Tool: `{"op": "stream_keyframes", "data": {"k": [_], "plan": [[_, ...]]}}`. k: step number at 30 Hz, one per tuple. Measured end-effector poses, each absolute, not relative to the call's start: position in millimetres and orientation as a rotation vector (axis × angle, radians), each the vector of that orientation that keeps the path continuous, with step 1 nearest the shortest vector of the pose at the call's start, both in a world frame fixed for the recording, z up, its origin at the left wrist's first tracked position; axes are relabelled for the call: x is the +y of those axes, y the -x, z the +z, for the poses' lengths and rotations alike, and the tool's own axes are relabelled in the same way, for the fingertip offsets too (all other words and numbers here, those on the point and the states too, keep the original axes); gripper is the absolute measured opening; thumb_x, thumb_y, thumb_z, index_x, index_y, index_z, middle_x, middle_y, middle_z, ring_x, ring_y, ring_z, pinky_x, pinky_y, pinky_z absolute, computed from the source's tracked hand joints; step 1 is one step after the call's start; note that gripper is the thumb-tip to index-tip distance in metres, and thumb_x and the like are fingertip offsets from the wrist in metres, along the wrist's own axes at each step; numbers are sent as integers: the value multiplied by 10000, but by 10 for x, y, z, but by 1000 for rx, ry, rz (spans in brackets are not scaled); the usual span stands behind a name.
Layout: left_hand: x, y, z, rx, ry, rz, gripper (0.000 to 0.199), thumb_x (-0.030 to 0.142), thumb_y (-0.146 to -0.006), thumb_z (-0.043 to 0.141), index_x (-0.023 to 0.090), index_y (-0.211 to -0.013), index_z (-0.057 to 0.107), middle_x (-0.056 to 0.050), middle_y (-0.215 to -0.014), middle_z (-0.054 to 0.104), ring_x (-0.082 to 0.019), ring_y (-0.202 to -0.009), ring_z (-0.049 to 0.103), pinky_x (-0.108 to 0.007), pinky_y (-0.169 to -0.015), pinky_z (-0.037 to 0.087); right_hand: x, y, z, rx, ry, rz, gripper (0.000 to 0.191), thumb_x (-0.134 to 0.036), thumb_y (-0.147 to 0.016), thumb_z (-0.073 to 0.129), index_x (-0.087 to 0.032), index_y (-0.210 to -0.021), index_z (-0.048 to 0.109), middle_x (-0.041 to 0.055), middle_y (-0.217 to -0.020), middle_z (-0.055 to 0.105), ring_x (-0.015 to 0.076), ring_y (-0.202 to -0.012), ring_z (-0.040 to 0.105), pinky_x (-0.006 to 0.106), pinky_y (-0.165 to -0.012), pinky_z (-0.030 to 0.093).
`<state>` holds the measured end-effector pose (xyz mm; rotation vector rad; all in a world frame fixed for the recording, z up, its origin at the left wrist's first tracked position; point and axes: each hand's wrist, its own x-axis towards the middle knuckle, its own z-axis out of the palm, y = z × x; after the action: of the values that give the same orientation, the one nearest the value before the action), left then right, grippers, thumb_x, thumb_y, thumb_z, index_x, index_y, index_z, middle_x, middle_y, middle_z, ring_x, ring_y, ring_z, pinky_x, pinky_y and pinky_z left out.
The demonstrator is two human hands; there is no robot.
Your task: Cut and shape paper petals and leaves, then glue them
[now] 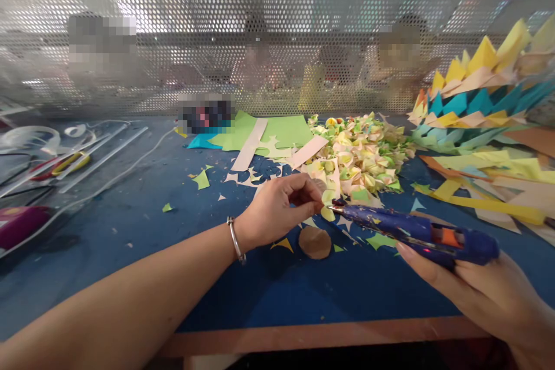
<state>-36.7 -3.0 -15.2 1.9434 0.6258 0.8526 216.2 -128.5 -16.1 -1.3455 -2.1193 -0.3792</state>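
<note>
My left hand, with a silver bangle at its wrist, pinches a small pale yellow paper piece between thumb and fingertips. In my right hand is a dark blue glue gun, its metal tip at the paper piece. Below the gun's tip a round brown disc lies on the blue table. Just beyond the hands rises a heap of small folded paper pieces in yellow, pink and green. Scraps of cut paper lie around my left hand.
Green sheets and pink strips lie at the back. To the left are clear glue sticks, yellow-handled scissors, a white cord and a purple object. Paper strips and a spiky layered paper piece stand right. Behind is a perforated screen.
</note>
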Motion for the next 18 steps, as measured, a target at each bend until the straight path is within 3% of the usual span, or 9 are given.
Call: {"op": "stream_keyframes", "data": {"k": [12, 15, 18], "plan": [[-46, 334, -100, 532, -1482, 931, 176, 222, -738, 729, 165, -803, 575, 11, -739, 617, -91, -662, 607, -234, -660, 519, -1319, -2258, -189, -2044, 1360, -268, 170, -376, -904, 566, -245, -872, 671, -14, -741, 755, 200, -619, 732, 253, -574, 613], [-36, 347, -66, 550, -1423, 1034, 169, 203, -747, 721, 171, -815, 569, 15, -731, 618, -84, -644, 601, -234, -673, 533, -1337, -2485, -154, -2081, 1482, -326, 149, -354, -877, 624, -240, -922, 709, 14, -848, 783, 238, -766, 755, 272, -599, 605], [-27, 355, -71, 610, -1526, 1063, 161, 201, -755, 707, 176, -835, 569, 5, -750, 623, -94, -663, 599, -240, -669, 535, -1299, -2789, -76, -1976, 1714, -439, 244, -437, -871, 601, -222, -837, 713, 65, -766, 751, 274, -682, 724, 332, -556, 558]]}}
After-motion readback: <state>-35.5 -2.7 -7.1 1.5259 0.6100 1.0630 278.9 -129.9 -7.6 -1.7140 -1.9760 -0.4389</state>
